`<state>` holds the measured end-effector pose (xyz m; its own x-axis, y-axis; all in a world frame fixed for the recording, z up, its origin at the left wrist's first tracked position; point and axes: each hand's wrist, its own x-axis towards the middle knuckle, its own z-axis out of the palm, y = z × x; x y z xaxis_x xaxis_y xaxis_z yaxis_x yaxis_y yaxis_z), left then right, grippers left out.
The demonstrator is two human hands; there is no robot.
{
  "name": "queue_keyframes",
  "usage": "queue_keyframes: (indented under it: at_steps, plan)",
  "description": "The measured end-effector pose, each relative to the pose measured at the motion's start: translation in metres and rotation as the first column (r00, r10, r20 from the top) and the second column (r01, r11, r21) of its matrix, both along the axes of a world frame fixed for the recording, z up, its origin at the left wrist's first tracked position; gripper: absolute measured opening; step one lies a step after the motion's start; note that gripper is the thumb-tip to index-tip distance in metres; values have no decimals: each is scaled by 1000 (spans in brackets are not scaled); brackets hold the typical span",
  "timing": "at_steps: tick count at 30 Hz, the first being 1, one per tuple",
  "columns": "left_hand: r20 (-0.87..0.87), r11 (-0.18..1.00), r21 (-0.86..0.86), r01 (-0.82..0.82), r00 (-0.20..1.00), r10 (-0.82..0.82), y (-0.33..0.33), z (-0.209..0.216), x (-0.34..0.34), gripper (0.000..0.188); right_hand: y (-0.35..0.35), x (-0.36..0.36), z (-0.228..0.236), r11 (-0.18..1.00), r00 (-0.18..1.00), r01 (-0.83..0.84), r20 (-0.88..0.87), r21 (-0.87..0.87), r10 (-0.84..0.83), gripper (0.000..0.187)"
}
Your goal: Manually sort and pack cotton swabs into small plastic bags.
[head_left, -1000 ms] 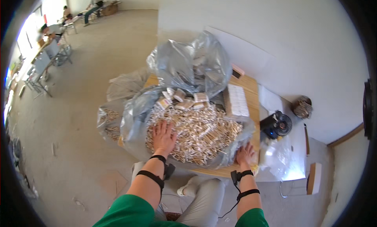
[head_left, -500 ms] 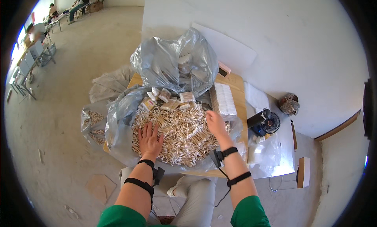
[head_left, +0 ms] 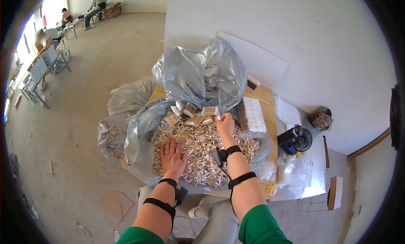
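A wide heap of loose cotton swabs [head_left: 202, 155] with wooden sticks lies on a grey plastic bag [head_left: 141, 149] on the wooden table [head_left: 271, 142]. My left hand [head_left: 173, 161] rests flat on the heap's left side, fingers spread, holding nothing. Reaching to the heap's far edge, my right hand [head_left: 225, 126] has its fingers curled together beside several small bundled packs of cotton swabs [head_left: 195, 120]. What its fingertips pinch, if anything, is too small to make out. One pack [head_left: 209, 111] lies just beyond those fingertips.
White-topped packs [head_left: 253, 113] stand in a block at the table's right. Behind the heap rises a large grey plastic bag [head_left: 181, 73]. A small black fan [head_left: 302, 139] sits on a side surface to the right. Bags of swabs [head_left: 112, 132] hang at the left; people sit far left.
My right hand has moved from the heap's right side away from me and leftward, to the small packs. The left hand stays spread on the heap. The whole view has shifted slightly.
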<state>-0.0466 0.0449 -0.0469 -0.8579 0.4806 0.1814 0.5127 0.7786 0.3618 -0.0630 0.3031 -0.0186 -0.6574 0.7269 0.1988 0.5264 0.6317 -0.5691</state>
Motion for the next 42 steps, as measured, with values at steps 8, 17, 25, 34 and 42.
queue_keyframes:
  at_steps: [8,17,25,34,42]
  plan:
    - [-19,1000,0,9,1000,-9,-6,-8,-5,53,-39,71,22,979,847,-12,-523,-202,-97,21]
    - [34,994,89,64,997,-67,9,13,-5,48,-86,147,11,749,708,-119,-585,-652,-397,17]
    - [686,712,672,-202,531,-497,22,69,29,31,-111,165,28,618,709,-336,-622,-711,-331,11]
    - [777,777,613,-146,290,-558,-2,110,71,17,-119,199,32,589,742,-268,-553,-763,-379,8]
    - [577,605,778,-169,573,-582,-2,94,96,17,-177,219,94,929,876,-288,-457,-231,158,16]
